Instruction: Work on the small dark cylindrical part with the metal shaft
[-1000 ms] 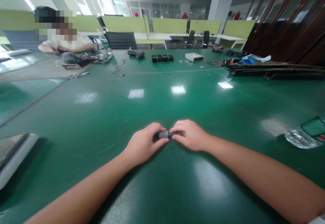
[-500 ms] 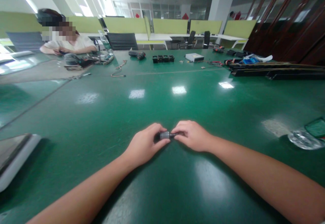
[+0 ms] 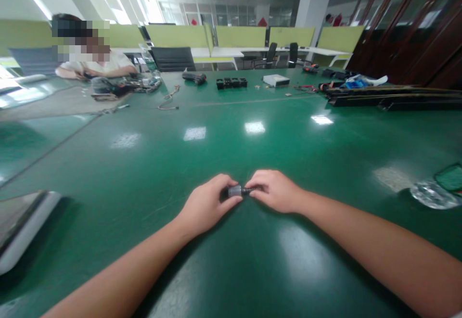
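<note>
A small grey cylinder with a black end and a thin, dark, ridged stem point(image 3: 235, 191) lies level between my two hands, just above or on the green tabletop. My left hand point(image 3: 209, 200) is closed round the cylinder's thick body, thumb in front and fingers behind. From the other side, my right hand point(image 3: 274, 190) pinches the dark stem between thumb and fingertips. The stem's far end is hidden in the right hand, and the cylinder's left end is partly covered by the left. Exactly what kind of part it is, I cannot tell.
A white-edged flat object point(image 3: 32, 231) lies at the left. A crumpled clear plastic item point(image 3: 433, 195) sits at the right. Black parts point(image 3: 231, 83), a white box point(image 3: 276, 81) and long black bars point(image 3: 393, 99) lie along the far side. Another person point(image 3: 96, 65) sits at the back left.
The right hand has shifted very slightly to the right along the stem. The left hand and the cylinder are almost unchanged.
</note>
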`<state>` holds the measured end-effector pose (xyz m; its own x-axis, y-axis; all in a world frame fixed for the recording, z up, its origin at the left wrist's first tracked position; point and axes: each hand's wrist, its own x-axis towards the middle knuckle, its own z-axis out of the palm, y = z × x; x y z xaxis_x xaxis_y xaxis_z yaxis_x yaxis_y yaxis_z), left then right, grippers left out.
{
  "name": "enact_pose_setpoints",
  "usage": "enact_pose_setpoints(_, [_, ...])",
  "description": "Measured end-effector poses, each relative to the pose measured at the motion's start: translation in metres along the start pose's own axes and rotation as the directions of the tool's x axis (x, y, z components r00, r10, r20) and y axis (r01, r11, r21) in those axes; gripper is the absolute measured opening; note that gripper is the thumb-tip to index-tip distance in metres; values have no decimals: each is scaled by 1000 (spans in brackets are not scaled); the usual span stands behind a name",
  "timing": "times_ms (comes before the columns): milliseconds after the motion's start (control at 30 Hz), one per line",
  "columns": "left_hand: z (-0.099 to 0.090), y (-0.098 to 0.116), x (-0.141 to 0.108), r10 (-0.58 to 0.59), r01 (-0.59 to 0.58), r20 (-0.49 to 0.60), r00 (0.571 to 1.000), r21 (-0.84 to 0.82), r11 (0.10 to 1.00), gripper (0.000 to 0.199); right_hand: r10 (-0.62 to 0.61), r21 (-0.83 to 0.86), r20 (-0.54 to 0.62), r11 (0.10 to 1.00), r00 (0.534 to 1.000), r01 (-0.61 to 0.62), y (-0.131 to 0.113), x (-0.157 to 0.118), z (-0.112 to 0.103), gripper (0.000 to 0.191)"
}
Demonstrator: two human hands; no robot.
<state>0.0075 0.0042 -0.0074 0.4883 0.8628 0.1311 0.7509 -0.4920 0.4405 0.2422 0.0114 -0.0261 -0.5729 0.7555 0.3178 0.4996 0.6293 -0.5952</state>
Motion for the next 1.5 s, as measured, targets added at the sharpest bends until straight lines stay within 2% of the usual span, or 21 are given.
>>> enact_pose_setpoints(767, [-2,0,-1,9,-9,10,1000,-27,1000,27,83,-7,-49,996,995,-84,-4,-4,-1,10])
enact_pose_setpoints(1500, [-4,1,-3,8,-8,8,1000,-59,998,26,99,-45,-87,994,991,-103,-2,-8,-6,10])
